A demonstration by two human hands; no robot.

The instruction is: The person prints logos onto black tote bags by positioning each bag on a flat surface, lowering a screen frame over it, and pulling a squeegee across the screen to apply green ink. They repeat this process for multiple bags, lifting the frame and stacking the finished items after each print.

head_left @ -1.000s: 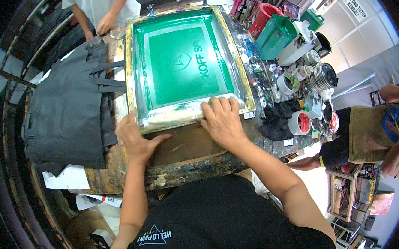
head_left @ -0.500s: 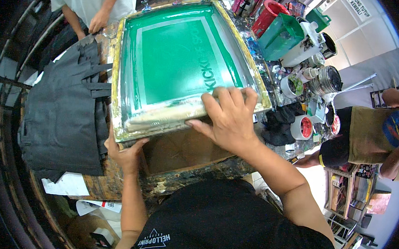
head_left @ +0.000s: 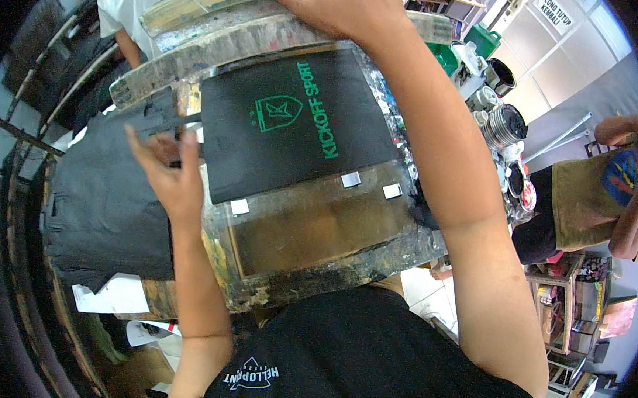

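A black fabric bag [head_left: 223, 148] lies flat on the printing board, with a green crest and green lettering on its upper face. Beyond it the screen printing frame [head_left: 270, 56] is tilted up, its near wooden edge raised off the board. My right hand [head_left: 347, 7] grips the frame at the top of the view; its thumb lies along the wood and the other fingers are partly cut off. A wooden squeegee [head_left: 199, 4] appears to rest inside the frame. My left hand [head_left: 167, 170] is empty, fingers spread, over the edge of a stack of black bags [head_left: 111, 207].
Small white tabs [head_left: 351, 179] stick to the brown board [head_left: 316, 236]. Paint cans [head_left: 505, 125] and tubs crowd the right side. A person in a white shirt [head_left: 137, 1] stands far left; another person [head_left: 593, 196] stands at right.
The screen frame has swung up and away, uncovering the printed black bag. My right hand rose with it. My left hand has let go of the frame corner and moved up and left.
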